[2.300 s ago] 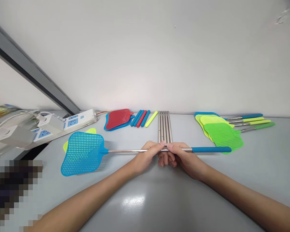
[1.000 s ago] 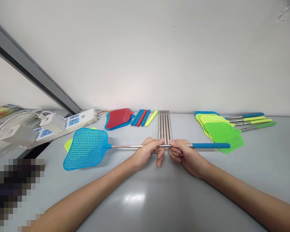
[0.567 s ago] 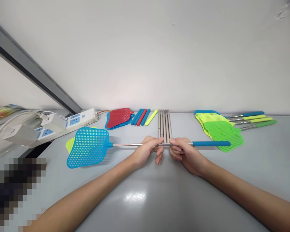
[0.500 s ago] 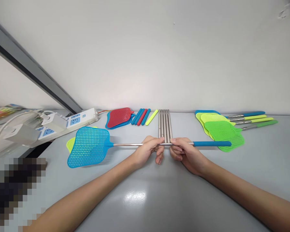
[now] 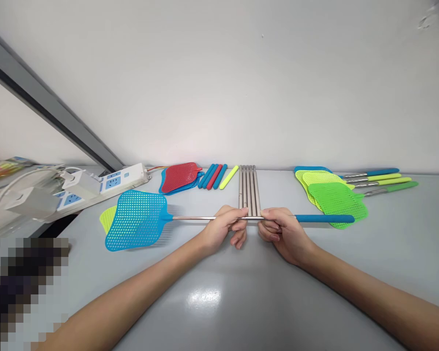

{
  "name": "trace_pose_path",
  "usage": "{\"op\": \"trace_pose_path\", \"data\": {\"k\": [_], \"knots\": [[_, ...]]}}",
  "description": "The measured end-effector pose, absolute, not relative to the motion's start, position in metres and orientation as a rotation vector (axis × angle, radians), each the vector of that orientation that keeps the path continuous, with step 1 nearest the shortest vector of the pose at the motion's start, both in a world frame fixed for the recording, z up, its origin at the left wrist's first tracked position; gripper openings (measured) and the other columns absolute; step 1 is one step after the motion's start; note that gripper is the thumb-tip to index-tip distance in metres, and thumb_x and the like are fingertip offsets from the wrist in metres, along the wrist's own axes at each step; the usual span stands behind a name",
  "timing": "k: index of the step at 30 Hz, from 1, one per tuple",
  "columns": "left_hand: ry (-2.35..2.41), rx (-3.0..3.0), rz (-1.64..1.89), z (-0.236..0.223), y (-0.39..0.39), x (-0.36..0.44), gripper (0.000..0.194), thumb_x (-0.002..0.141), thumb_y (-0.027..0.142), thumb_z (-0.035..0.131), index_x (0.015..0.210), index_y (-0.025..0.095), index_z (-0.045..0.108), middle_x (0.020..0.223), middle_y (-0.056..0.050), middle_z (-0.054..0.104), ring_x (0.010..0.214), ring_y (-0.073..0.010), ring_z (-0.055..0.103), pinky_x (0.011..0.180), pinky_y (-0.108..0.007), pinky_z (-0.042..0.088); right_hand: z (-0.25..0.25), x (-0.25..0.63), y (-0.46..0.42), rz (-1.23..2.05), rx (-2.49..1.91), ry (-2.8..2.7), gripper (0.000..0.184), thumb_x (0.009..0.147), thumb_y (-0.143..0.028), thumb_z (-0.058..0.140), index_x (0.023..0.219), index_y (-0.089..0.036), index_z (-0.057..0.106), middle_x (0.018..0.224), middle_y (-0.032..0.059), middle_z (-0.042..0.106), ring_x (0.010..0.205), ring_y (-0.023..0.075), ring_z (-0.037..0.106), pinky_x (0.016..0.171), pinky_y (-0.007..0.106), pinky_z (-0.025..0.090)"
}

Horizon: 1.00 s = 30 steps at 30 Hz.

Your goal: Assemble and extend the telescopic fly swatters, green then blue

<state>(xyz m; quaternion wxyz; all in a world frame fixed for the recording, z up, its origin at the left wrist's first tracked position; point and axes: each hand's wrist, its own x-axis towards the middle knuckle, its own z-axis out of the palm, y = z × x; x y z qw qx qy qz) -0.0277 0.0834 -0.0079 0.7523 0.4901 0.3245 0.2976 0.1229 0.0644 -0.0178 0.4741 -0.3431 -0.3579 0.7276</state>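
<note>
Both hands hold a blue fly swatter [image 5: 137, 222] level across the desk, its mesh head on the left and its blue grip [image 5: 325, 219] on the right. My left hand [image 5: 229, 226] pinches the thin metal shaft between thumb and fingers, left of its middle. Just right of it, my right hand [image 5: 283, 231] is closed on the shaft near the grip. Behind the fingers, several metal rods [image 5: 249, 190] lie side by side on the desk. A yellow mesh head [image 5: 107, 219] lies partly hidden behind the blue one.
Stacked red and blue mesh heads [image 5: 181, 177] lie at the back left, beside several loose coloured grips [image 5: 215, 176]. Swatters with grips, topped by a green one [image 5: 338, 202], lie at the right. A power strip [image 5: 113, 183] with plugged chargers stands left. A wall rises behind.
The blue swatter has shifted slightly to the right, and my right hand has moved a little right, widening the gap between the hands. Both hands keep hold of the shaft.
</note>
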Motion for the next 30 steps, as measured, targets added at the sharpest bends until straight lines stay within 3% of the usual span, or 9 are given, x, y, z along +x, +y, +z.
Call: {"op": "trace_pose_path", "data": {"k": [24,30], "knots": [[0.725,1.067,0.655,-0.0094,0.0862,-0.0300,0.044,0.079,0.037,0.042,0.042,0.018,0.028,0.028,0.004,0.036,0.031,-0.0103,0.043,0.043,-0.023,0.033,-0.0177,0.1282,0.0704,1.678,-0.838,-0.808,0.044,0.066,-0.019,0.055,0.041,-0.019,0.018,0.039,-0.0090,0.011,0.034,0.0042,0.020,0.042,0.026,0.012],[0.679,1.076,0.704,-0.0144,0.0876,-0.0325,0.044,0.080,0.034,0.042,0.040,0.017,0.031,0.028,0.003,0.035,0.032,-0.0116,0.044,0.043,-0.024,0.032,-0.0220,0.1291,0.0714,1.620,-0.840,-0.965,0.042,0.070,-0.021,0.054,0.042,-0.019,0.023,0.041,-0.0074,0.016,0.036,0.0054,0.024,0.043,0.027,0.012]]}}
